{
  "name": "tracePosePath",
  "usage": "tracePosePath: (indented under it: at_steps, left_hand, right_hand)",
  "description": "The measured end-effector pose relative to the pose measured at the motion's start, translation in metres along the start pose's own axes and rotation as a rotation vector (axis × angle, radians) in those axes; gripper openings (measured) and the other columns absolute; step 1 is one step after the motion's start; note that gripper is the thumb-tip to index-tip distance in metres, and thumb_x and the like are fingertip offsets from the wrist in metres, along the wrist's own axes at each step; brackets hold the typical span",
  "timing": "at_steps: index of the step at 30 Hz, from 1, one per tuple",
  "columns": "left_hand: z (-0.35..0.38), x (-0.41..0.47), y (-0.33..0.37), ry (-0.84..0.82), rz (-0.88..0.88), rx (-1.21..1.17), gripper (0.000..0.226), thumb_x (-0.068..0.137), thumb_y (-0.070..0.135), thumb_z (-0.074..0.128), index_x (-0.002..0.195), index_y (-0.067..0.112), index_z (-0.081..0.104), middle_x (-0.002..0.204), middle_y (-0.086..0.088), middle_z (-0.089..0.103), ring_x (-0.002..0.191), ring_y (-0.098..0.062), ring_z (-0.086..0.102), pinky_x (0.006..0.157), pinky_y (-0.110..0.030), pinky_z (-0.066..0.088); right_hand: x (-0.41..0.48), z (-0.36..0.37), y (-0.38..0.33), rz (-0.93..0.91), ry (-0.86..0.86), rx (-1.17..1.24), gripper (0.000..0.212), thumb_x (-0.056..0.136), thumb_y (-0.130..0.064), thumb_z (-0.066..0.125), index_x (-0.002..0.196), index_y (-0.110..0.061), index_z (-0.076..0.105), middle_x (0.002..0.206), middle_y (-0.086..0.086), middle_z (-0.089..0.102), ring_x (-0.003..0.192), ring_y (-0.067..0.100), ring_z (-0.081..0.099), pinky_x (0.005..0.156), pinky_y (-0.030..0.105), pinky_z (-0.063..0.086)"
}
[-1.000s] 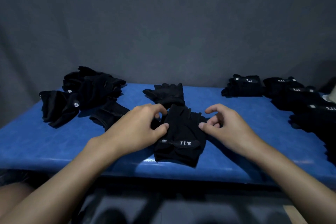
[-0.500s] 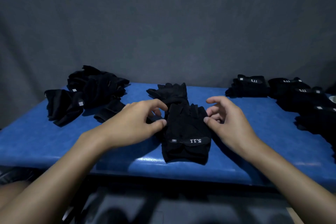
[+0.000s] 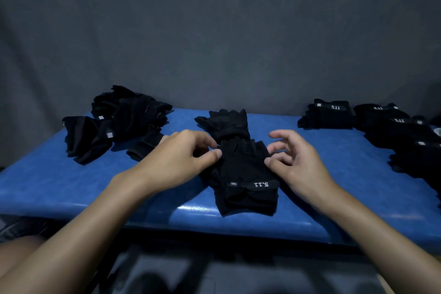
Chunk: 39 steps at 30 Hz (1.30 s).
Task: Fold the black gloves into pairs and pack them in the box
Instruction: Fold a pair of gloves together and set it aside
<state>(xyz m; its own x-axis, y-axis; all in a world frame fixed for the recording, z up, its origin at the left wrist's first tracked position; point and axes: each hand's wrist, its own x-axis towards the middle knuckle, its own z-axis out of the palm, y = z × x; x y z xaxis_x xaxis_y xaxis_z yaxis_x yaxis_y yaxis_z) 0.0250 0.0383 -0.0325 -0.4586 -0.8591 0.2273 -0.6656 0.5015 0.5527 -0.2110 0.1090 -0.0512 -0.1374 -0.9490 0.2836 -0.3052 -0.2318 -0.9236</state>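
Grip shifted farther up pair (image 3: 245, 174), toward finger end. Left hand (image 3: 181, 157) pinches pair's left edge; right hand (image 3: 300, 162) has loosened, fingers spread, only thumb touching right edge. Pair lies centre, near table (image 3: 71, 186) edge. Fold seemingly next.

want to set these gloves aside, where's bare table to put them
Bare blue table between the right hand and the folded pairs; another patch front left, below the loose heap. Crowded around the centre glove and far right.

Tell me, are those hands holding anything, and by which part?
The left hand pinches the nearest glove by its left edge, near the finger end. The right hand touches the right edge with its thumb; whether it grips cannot be told.
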Motion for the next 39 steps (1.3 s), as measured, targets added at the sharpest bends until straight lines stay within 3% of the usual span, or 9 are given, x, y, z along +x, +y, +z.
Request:
tracePosePath:
  at_steps: [5,8,13,18,21,23,26,34,39]
  left_hand:
    - [0.009,0.005,0.005,0.034,0.038,0.005,0.032,0.089,0.056,0.059,0.119,0.046,0.06,0.107,0.022,0.065,0.107,0.001,0.058,0.109,-0.039,0.035]
    - [0.013,0.006,0.005,-0.022,0.066,0.099,0.033,0.091,0.057,0.056,0.122,0.047,0.06,0.114,0.022,0.061,0.111,-0.001,0.054,0.101,-0.032,0.024]
    - [0.018,0.006,0.005,-0.045,0.098,0.136,0.037,0.093,0.054,0.055,0.126,0.039,0.063,0.123,0.031,0.05,0.11,0.004,0.049,0.1,-0.031,0.019]
    - [0.016,0.001,0.007,0.004,0.148,0.108,0.039,0.092,0.048,0.061,0.128,0.035,0.062,0.123,0.03,0.046,0.101,0.012,0.04,0.101,-0.026,0.022]
    - [0.011,-0.001,0.008,0.012,0.169,0.041,0.043,0.089,0.042,0.067,0.13,0.03,0.062,0.123,0.029,0.046,0.097,0.005,0.052,0.09,-0.02,0.039]
    - [0.01,-0.001,0.007,0.003,0.175,0.0,0.047,0.087,0.036,0.072,0.132,0.025,0.062,0.122,0.027,0.046,0.102,0.005,0.057,0.087,-0.019,0.047]
    - [0.01,-0.001,0.005,-0.013,0.171,0.013,0.052,0.086,0.034,0.074,0.135,0.024,0.058,0.124,0.024,0.044,0.104,0.005,0.058,0.087,-0.011,0.046]
    - [0.011,0.001,0.001,-0.034,0.142,0.015,0.056,0.086,0.037,0.073,0.137,0.024,0.056,0.116,0.031,0.039,0.101,0.008,0.057,0.08,-0.006,0.041]
    - [0.01,0.001,0.001,-0.03,0.151,0.005,0.053,0.086,0.035,0.073,0.136,0.025,0.057,0.117,0.027,0.042,0.105,0.01,0.053,0.09,-0.012,0.044]
  right_hand:
    - [0.001,-0.002,0.0,-0.005,0.029,-0.036,0.043,0.085,0.009,0.064,0.107,-0.027,0.053,0.09,0.005,0.063,0.074,0.01,0.059,0.073,0.019,0.051]
    - [0.001,-0.003,0.003,-0.02,0.032,-0.104,0.037,0.084,0.006,0.068,0.104,-0.024,0.058,0.089,-0.001,0.064,0.076,0.008,0.06,0.073,0.017,0.048]
    - [0.0,-0.009,0.009,-0.029,0.034,-0.282,0.015,0.083,-0.01,0.075,0.091,-0.021,0.068,0.088,-0.01,0.07,0.083,-0.005,0.063,0.077,0.008,0.045]
    - [-0.001,-0.009,0.004,-0.033,0.051,-0.248,0.016,0.083,-0.011,0.076,0.094,-0.022,0.071,0.091,-0.01,0.071,0.086,-0.003,0.064,0.08,0.007,0.044]
    - [-0.002,-0.008,0.0,-0.024,0.018,-0.166,0.023,0.082,-0.014,0.076,0.103,-0.023,0.07,0.101,-0.007,0.071,0.096,0.004,0.067,0.088,0.019,0.049]
    - [-0.002,-0.006,0.0,0.011,-0.028,-0.142,0.026,0.083,-0.016,0.075,0.107,-0.023,0.068,0.107,-0.005,0.069,0.097,0.004,0.067,0.084,0.016,0.049]
    - [-0.001,-0.005,0.002,0.007,-0.07,-0.214,0.027,0.084,-0.017,0.075,0.11,-0.021,0.067,0.112,-0.009,0.065,0.097,-0.003,0.064,0.083,0.008,0.046]
    - [0.004,-0.005,0.007,-0.033,-0.138,-0.306,0.036,0.085,-0.018,0.074,0.12,-0.019,0.065,0.115,-0.018,0.059,0.099,-0.012,0.058,0.085,0.002,0.04]
    - [0.005,-0.007,0.008,-0.036,-0.097,-0.299,0.022,0.091,-0.022,0.067,0.113,-0.026,0.067,0.114,-0.011,0.064,0.102,-0.001,0.062,0.094,0.02,0.047]
